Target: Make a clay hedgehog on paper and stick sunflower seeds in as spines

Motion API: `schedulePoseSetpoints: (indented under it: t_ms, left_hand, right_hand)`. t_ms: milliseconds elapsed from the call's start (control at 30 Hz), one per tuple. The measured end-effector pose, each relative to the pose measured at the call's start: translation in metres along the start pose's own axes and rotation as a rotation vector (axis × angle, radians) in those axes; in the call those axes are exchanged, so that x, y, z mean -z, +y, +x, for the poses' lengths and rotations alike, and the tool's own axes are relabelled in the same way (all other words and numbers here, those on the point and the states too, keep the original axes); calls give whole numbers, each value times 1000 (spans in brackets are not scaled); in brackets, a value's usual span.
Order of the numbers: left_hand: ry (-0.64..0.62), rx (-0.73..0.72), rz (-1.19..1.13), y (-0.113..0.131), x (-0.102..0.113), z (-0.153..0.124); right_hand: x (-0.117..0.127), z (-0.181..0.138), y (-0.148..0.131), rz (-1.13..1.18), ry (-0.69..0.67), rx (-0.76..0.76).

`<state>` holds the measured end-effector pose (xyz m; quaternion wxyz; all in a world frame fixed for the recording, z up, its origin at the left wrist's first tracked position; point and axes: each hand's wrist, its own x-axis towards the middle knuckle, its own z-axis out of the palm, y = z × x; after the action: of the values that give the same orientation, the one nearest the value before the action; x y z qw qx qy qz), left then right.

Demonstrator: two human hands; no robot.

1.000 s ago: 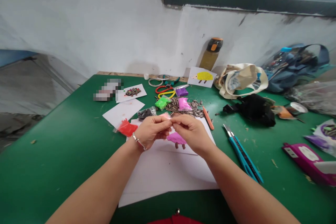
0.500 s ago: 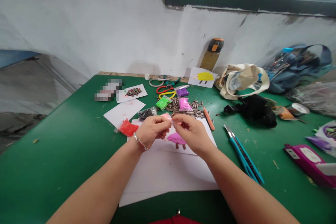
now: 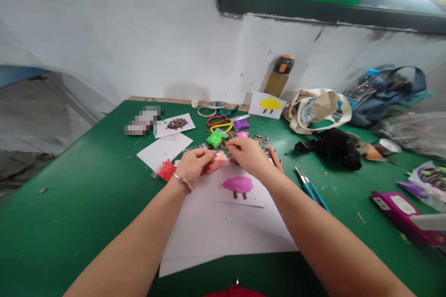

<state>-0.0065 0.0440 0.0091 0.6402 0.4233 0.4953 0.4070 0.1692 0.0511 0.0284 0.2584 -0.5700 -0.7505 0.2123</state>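
My left hand [image 3: 198, 164] is closed round a clear packet of light pink clay [image 3: 219, 161]. The fingers of my right hand [image 3: 248, 154] are pinched together at the packet's right end; their tips are partly hidden. Below the hands, a card bears a magenta hedgehog-like clay figure [image 3: 237, 184] with brown legs and a pale pink snout. This card rests on large white paper [image 3: 223, 232]. A packet of red clay [image 3: 166, 170] lies left of my left hand. Behind my hands are striped sunflower seeds [image 3: 260, 139], partly covered, and a packet of green clay [image 3: 216, 138].
Scissors [image 3: 221, 125] and a purple clay packet [image 3: 241, 124] lie farther back. An orange tool [image 3: 275, 157] and a blue utility knife [image 3: 310, 190] lie right of my right hand. A yellow hedgehog card [image 3: 267, 105] leans near a bottle [image 3: 278, 76]. Bags [image 3: 313, 113] stand at the right.
My hands have moved slightly apart, and more of the pink packet shows in my left hand. My right hand has shifted up, uncovering the magenta figure. The view has turned a little.
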Motion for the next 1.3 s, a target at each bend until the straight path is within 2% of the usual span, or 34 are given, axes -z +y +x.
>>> schedulePoseSetpoints:
  t_ms: [167, 333, 500, 700, 867, 933, 1067, 1133, 1300]
  left_hand:
    - [6, -3, 18, -2, 1, 2]
    - [8, -14, 25, -7, 4, 7]
    - [39, 17, 36, -12, 7, 10]
    - [52, 36, 38, -12, 7, 10]
    - [62, 57, 35, -11, 7, 10]
    - [73, 68, 35, -11, 7, 10]
    - [89, 79, 30, -11, 6, 10]
    - [92, 81, 29, -12, 6, 10]
    - [105, 79, 30, -13, 7, 11]
  right_hand:
    - [-13, 12, 3, -389, -9, 54]
    - [-18, 12, 8, -428, -54, 50]
    - [-18, 8, 11, -138, -96, 26]
    - [-27, 3, 17, 265, -44, -67]
    - [-32, 1, 18, 501, -104, -159]
    - [-31, 1, 17, 395, -97, -180]
    - [-28, 3, 15, -19, -18, -125]
    - [-27, 4, 15, -53, -24, -113]
    - [-26, 2, 18, 50, -118, -117]
